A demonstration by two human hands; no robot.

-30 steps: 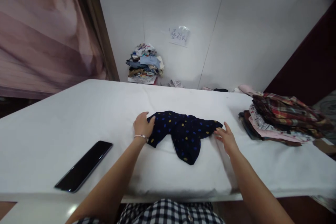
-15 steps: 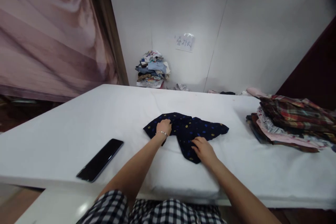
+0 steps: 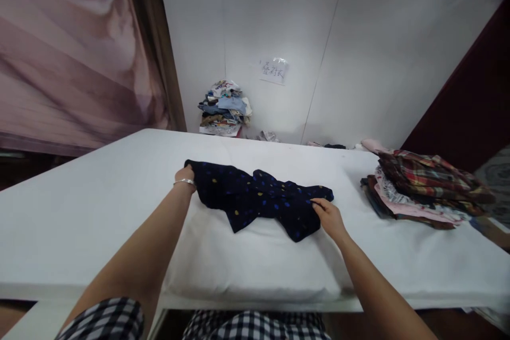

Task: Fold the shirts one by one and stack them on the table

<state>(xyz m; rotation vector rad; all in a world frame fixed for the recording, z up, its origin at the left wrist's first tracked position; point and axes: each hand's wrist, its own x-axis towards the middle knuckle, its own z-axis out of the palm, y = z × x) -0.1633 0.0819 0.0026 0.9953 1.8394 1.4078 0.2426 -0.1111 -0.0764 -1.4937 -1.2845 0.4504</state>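
left hand [image 3: 184, 175] moved left | navy dotted garment [image 3: 255, 199] stretched, rumpled

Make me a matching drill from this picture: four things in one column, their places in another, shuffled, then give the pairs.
Things:
1. left hand
2. right hand
3. stack of plaid clothes
4. paper sign

Places:
A. on the wall
B. at the right end of the table
C. at the left end of the dotted garment
D. at the garment's right, near edge

Pairs: 1-C, 2-D, 3-B, 4-A
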